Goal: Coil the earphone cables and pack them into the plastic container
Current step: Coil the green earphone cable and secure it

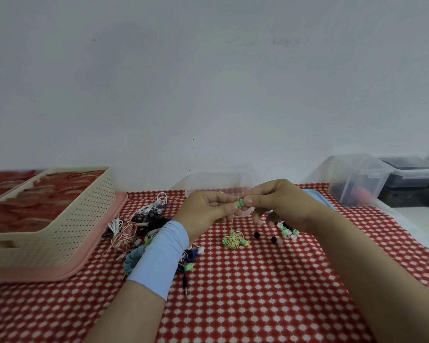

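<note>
The green earphone cable (234,240) lies loosely bundled on the desk (258,293) in front of the plastic container (218,180), one strand rising to its earbud (240,203), which the left hand (206,209) and right hand (280,204) both pinch, probably to start a coil. Left of the container lies a tangled earphone pile (139,224); right of it a clear box (357,179) holds something pink.

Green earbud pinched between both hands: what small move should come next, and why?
Probably keep the green earbud pinched in the left hand and let the right hand start looping the cable. It hangs from the earbud to a loose tangle on the tablecloth, so it seems uncoiled, not ready for the clear container behind.
</note>
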{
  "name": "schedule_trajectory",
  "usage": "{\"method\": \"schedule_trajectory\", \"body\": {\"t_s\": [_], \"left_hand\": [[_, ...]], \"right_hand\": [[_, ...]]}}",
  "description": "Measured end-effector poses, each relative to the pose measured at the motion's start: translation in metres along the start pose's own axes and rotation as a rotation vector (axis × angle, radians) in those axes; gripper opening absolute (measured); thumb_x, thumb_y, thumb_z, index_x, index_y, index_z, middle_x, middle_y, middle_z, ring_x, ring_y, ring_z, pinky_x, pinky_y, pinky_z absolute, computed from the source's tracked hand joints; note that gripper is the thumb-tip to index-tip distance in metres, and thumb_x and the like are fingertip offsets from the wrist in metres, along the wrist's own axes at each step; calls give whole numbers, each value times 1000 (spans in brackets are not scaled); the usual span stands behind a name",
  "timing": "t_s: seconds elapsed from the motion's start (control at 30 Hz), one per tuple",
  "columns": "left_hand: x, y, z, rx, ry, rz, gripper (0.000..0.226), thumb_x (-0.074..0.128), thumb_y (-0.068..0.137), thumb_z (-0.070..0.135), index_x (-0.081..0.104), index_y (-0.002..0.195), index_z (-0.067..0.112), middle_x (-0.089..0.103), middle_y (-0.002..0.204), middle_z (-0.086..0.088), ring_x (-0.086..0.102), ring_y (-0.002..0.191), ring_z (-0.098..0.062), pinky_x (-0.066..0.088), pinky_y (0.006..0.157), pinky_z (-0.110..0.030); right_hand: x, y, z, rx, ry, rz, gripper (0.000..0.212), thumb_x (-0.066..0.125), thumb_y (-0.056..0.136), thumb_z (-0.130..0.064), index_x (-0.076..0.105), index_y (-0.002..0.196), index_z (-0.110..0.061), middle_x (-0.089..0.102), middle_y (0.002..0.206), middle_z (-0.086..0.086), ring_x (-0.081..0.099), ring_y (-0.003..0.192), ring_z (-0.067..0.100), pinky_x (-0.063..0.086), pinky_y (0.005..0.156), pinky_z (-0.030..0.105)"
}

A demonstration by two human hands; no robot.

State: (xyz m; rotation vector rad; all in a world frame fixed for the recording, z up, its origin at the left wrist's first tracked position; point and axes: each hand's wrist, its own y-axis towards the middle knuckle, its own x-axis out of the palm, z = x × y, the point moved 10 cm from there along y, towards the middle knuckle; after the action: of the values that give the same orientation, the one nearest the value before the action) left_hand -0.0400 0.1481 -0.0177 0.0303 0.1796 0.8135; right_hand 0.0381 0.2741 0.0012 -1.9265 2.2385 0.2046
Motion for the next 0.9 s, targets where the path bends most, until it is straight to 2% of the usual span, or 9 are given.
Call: {"method": "schedule_trajectory", "body": {"t_s": [0.2, 0.37, 0.5, 0.6, 0.73, 0.8, 0.9], "left_hand": [[5, -1, 0, -8, -54, -24, 17, 70, 85, 0, 73, 93, 15, 75, 78, -5, 63, 65, -10, 55, 72, -26], [5, -2, 1, 18, -10, -22, 20, 71, 84, -1, 74, 91, 18, 76, 79, -5, 64, 65, -9, 54, 69, -20], [7, -1, -1, 21, -29, -38, 17, 69, 86, 0, 74, 96, 11, 76, 80, -4, 64, 65, -8, 54, 69, -21], [4, 0, -4, 6, -8, -13, 16, 70, 85, 0, 74, 98, 9, 75, 84, -11, 63, 65, -9, 52, 67, -21], [-6, 3, -7, -11, -11, 63, 14, 73, 84, 4, 76, 96, 8, 73, 92, -23, 63, 69, -15, 52, 73, -27], [-8, 4, -8, -24, -4, 71, 12, 73, 84, 4, 77, 94, 10, 74, 86, -20, 63, 68, -13, 53, 73, -28], [-7, 4, -8, -36, -2, 70, 13, 73, 84, 3, 77, 89, 14, 73, 71, -5, 62, 63, -9, 54, 69, -23]], "right_hand": [[2, 1, 4, 13, 13, 6, 26, 77, 75, -28, 82, 95, -13, 78, 95, 10, 63, 62, 15, 43, 52, 26], [2, 4, 11, 43, 10, 34, 17, 76, 85, -20, 81, 97, -9, 78, 94, 12, 62, 59, 14, 42, 50, 24], [3, 6, 15, 69, 82, 47, 21, 80, 72, -28, 79, 86, -12, 75, 83, 9, 60, 54, 14, 39, 50, 25], [3, 6, 14, 37, 57, 69, 4, 80, 80, -20, 78, 80, -17, 73, 79, 8, 60, 53, 15, 41, 48, 26], [-1, 3, -3, -68, -54, 124, 4, 76, 88, -10, 80, 88, -10, 76, 80, 8, 65, 57, 16, 49, 47, 27], [-3, 1, -10, -100, -151, 140, 4, 77, 88, -11, 81, 89, -12, 78, 81, 6, 69, 61, 17, 54, 49, 28], [-2, 0, -15, -113, -264, 132, 10, 82, 84, -12, 82, 91, -18, 78, 78, 3, 71, 64, 13, 55, 51, 25]]}}
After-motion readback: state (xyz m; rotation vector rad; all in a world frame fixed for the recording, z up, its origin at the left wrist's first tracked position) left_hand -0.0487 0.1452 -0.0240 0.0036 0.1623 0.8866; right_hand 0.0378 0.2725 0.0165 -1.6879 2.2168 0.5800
